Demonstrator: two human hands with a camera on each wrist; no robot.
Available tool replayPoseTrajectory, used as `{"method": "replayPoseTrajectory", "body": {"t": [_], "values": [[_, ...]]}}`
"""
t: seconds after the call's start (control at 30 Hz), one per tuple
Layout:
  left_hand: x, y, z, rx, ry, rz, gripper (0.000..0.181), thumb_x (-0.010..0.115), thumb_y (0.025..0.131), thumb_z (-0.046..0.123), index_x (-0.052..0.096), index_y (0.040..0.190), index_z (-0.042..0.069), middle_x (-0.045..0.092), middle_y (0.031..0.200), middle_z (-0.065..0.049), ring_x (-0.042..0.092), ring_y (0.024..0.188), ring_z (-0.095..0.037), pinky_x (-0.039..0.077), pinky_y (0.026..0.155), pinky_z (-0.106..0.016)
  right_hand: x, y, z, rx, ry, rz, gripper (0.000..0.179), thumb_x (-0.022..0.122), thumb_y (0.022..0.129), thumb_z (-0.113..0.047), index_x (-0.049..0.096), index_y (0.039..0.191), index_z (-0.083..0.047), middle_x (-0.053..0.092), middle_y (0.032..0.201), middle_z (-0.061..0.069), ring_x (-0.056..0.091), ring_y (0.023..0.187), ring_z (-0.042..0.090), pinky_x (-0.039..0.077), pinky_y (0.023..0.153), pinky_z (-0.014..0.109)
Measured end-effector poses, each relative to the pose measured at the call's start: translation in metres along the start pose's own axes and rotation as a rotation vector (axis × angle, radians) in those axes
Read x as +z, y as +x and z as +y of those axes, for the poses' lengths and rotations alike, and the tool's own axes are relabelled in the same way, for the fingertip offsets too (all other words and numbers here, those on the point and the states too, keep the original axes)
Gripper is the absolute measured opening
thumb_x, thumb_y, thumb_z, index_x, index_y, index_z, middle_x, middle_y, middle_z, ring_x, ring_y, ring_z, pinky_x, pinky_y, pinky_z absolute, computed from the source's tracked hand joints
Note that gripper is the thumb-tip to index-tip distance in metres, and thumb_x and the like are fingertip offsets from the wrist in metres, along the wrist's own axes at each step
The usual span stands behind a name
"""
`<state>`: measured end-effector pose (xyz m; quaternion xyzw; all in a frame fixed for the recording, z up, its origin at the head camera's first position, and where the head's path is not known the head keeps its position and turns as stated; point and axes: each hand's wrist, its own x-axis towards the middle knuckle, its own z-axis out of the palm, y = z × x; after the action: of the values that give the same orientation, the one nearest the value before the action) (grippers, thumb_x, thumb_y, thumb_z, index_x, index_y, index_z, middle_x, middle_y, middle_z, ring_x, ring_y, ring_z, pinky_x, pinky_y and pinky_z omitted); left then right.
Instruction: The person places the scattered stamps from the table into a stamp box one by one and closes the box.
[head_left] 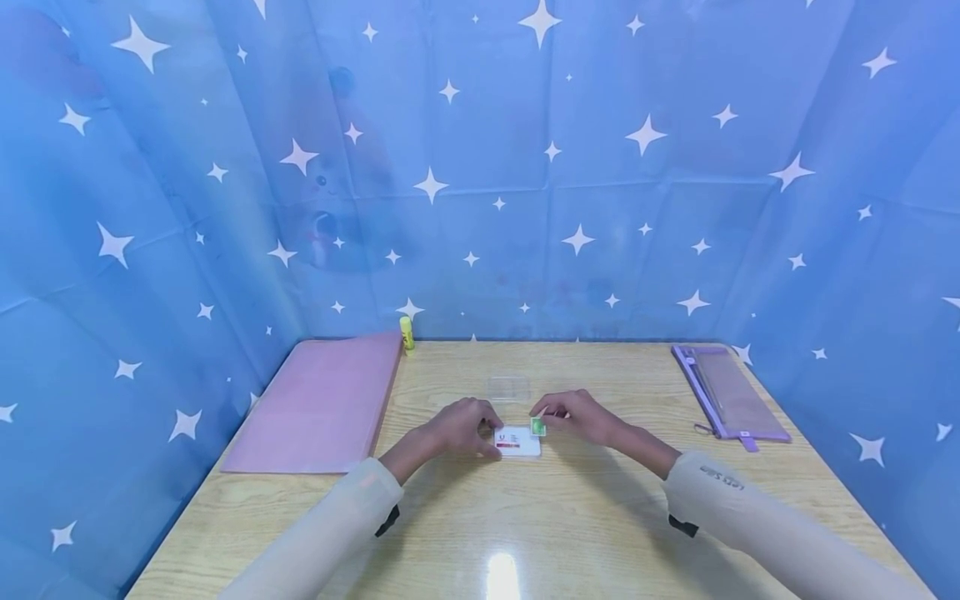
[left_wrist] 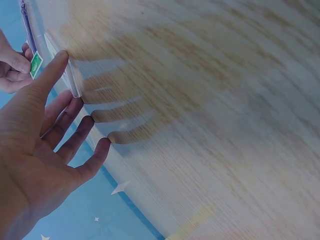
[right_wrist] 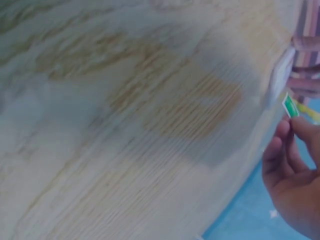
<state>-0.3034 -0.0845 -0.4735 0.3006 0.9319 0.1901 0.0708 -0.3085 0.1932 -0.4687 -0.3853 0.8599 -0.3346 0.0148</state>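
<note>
A white card (head_left: 519, 442) with dark print and a red stripe lies on the wooden table; I cannot tell whether it is one card or a thin stack. My left hand (head_left: 467, 427) holds its left end, with the thumb on the near edge and a finger at the far one. In the left wrist view, the other fingertips of the left hand (left_wrist: 55, 135) rest near the tabletop. A small green stamp-like square (head_left: 537, 427) with a white border is pinched between thumb and fingers of my right hand (head_left: 581, 417), over the card's right end.
Behind the card lies a clear plastic case (head_left: 509, 388). A pink folder (head_left: 318, 404) covers the table's left side, with a yellow glue stick (head_left: 407, 333) standing beside its far corner. On the right is a purple zip pouch (head_left: 731, 392). A blue starry curtain (head_left: 495, 208) hangs behind.
</note>
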Motion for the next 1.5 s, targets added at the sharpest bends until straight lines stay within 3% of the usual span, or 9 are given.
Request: {"method": "replayPoseTrajectory", "body": {"t": [0.47, 0.8, 1.17, 1.5], "values": [[0.001, 0.001, -0.002, 0.016, 0.001, 0.006, 0.05, 0.093, 0.078, 0.039, 0.078, 0.119, 0.014, 0.072, 0.113, 0.005, 0.061, 0.094, -0.01, 0.05, 0.082, -0.023, 0.015, 0.002, -0.006, 0.003, -0.02, -0.003, 0.015, 0.066, 0.098, 0.004, 0.075, 0.109, -0.001, 0.076, 0.09, 0.01, 0.071, 0.075, 0.022, 0.051, 0.063, 0.023], [0.001, 0.002, -0.004, 0.042, -0.004, 0.014, 0.05, 0.092, 0.079, 0.038, 0.077, 0.118, 0.012, 0.073, 0.111, 0.003, 0.062, 0.093, -0.009, 0.05, 0.081, -0.022, 0.023, 0.003, -0.006, 0.059, -0.025, -0.02, 0.014, 0.067, 0.099, 0.0, 0.075, 0.109, -0.003, 0.074, 0.092, 0.006, 0.067, 0.076, 0.008, 0.053, 0.066, 0.023], [-0.001, 0.001, -0.001, 0.012, -0.007, 0.002, 0.05, 0.092, 0.08, 0.039, 0.077, 0.121, 0.013, 0.072, 0.114, 0.004, 0.062, 0.094, -0.01, 0.049, 0.082, -0.022, 0.026, 0.001, -0.007, 0.048, -0.05, -0.011, 0.012, 0.069, 0.098, 0.0, 0.077, 0.107, -0.002, 0.073, 0.095, 0.005, 0.066, 0.08, 0.009, 0.053, 0.067, 0.023], [0.0, 0.001, -0.002, 0.045, 0.001, 0.005, 0.05, 0.093, 0.079, 0.038, 0.078, 0.119, 0.012, 0.073, 0.112, 0.004, 0.062, 0.093, -0.009, 0.05, 0.08, -0.022, 0.027, -0.001, -0.005, 0.035, -0.043, -0.006, 0.011, 0.069, 0.098, 0.0, 0.078, 0.103, -0.004, 0.07, 0.095, 0.006, 0.057, 0.074, 0.006, 0.049, 0.063, 0.021]]}}
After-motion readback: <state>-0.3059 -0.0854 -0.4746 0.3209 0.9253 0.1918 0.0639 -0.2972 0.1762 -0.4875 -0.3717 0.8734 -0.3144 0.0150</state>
